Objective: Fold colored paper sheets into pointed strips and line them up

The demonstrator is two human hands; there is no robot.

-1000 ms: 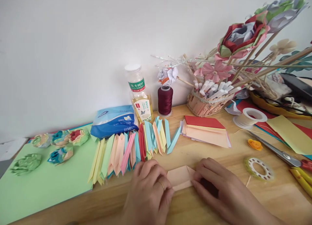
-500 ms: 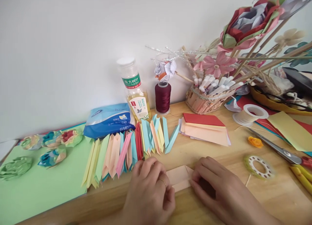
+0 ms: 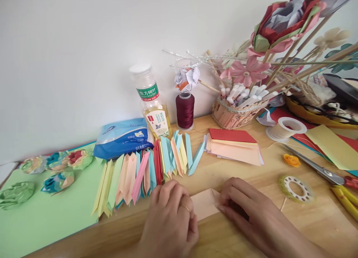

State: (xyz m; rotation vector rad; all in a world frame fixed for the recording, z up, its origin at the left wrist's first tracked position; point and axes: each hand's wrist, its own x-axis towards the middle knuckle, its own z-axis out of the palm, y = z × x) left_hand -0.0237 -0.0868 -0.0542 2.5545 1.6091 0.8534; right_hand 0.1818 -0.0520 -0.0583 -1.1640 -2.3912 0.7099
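Note:
A peach paper strip with a folded corner at its right end lies low over the wooden table. My left hand has its fingers curled on the left end, and a thin ring shows on one finger. At the right end, my right hand pinches the folded corner between thumb and fingers. Beyond my left hand stands a row of folded paper strips in several colours. A stack of paper slips, red on top, lies behind the peach paper.
Paper flowers rest on green sheets at left. Behind are a wet-wipe pack, a bottle, maroon thread and a basket of pens. On the right lie a thread spool, tape roll and scissors.
The lower flap of the peach paper now looks flatter, its lengthwise crease less visible. Both hands stay at its ends, and the view has shifted slightly.

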